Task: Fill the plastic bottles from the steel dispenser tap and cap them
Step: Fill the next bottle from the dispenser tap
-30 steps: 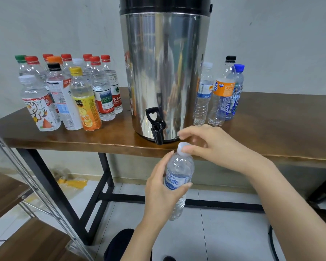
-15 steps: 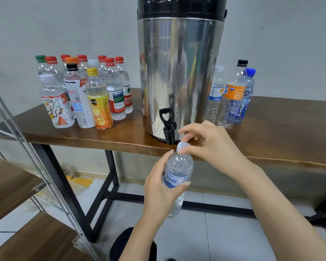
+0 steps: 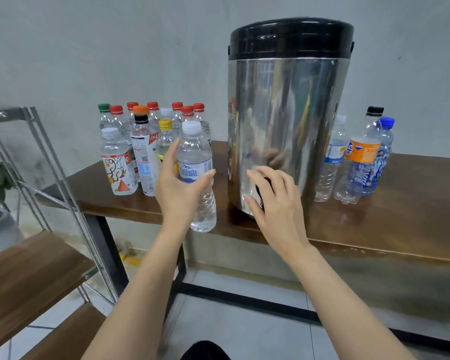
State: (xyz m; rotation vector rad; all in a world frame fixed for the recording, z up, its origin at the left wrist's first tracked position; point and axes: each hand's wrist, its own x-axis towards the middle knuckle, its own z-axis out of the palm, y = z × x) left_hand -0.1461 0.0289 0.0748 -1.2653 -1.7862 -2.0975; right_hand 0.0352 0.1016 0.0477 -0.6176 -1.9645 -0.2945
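At the far left, beside the desk, stands a steel-framed shelf rack with brown wooden boards (image 3: 31,268). On the left part of the long brown wooden desk (image 3: 413,203) you have a cluster of capped plastic bottles (image 3: 118,165), packed close together, most with red caps, others with green, orange, yellow, black and white ones.

Just right of that cluster, your left grip (image 3: 177,193) is wrapped around a clear plastic bottle with a white cap and a blue label (image 3: 195,162), thumb on one side and fingers curled round the other. You hold this bottle upright with its cap on and its base about level with the desk's front edge; whether it touches the wood cannot be told.

Next comes the tall cylindrical steel dispenser with a black lid (image 3: 286,126), standing on the desk near its front edge. Your right grip (image 3: 276,203) is spread in front of the dispenser's lower wall, fingers loosely bent and holding nothing. It covers most of the black tap (image 3: 259,189), so only a dark sliver shows between your fingers.

Right of the dispenser, three clear plastic bottles (image 3: 361,157) stand close together on the desk: one white-capped, one black-capped with an orange label, one blue-capped.
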